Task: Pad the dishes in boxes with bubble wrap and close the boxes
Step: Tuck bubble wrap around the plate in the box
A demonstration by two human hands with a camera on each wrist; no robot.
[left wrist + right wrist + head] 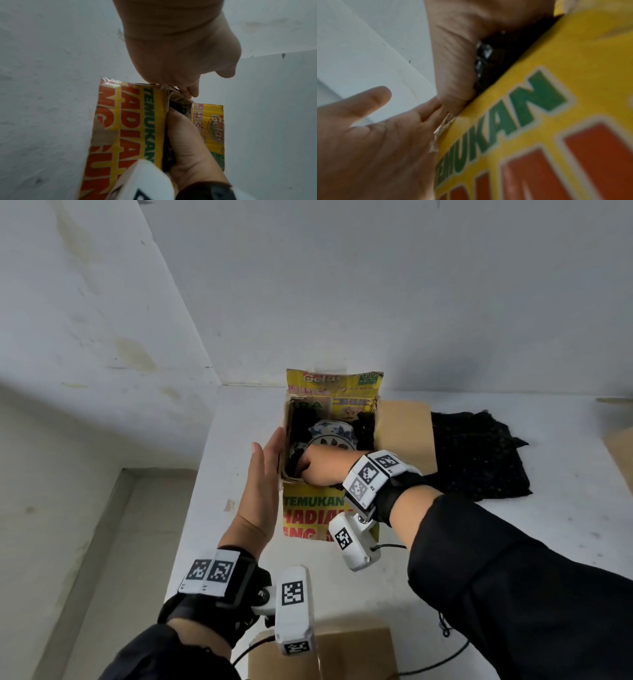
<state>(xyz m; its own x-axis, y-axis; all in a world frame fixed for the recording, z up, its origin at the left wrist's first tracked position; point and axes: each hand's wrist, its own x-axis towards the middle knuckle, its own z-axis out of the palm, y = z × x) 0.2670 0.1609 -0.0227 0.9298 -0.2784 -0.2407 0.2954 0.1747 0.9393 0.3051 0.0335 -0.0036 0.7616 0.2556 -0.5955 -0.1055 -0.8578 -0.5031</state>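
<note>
An open yellow printed box (310,513) stands on the white table (479,542). Inside lies a blue-and-white plate (330,436) with black bubble wrap (299,419) packed around it. My left hand (265,474) is flat, its fingers straight against the outside of the box's left wall. My right hand (313,469) reaches into the near-left corner, fingers curled on the black wrap; the fingertips are hidden. The left wrist view shows the left hand (180,54) at the box (128,121) corner. The right wrist view shows the right hand (453,54) beside shiny wrap (488,56).
A spare sheet of black bubble wrap (479,453) lies on the table right of the box's brown side flap (404,433). Another cardboard box (322,652) sits at the near edge, one more (621,453) at the far right. White walls close the left and back.
</note>
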